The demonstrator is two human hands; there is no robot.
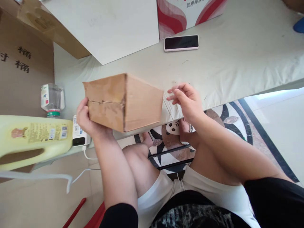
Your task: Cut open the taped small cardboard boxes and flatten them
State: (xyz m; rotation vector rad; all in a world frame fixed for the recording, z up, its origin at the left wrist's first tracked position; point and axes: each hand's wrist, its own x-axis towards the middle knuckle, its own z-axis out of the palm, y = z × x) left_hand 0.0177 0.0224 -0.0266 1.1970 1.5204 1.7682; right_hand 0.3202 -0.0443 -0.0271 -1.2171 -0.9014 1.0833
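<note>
A brown cardboard box [143, 104] is held up in front of me, tilted, over the near edge of the covered table. My left hand [89, 122] grips its left end, with the fingers on the side and the palm underneath. A torn seam with patches of worn tape runs across the face turned to the left. Just right of the box, my right hand [186, 99] is apart from it, fingers loosely bent and spread, with nothing seen in them.
A phone [181, 43] lies beyond the box, before a white carton [114, 25] and a red-and-white carton [174, 19]. At left are a clear bottle [52, 98], a yellow jug [47, 131] and a white power bank [80, 134] with a cable. The table cover [228, 63] is pale.
</note>
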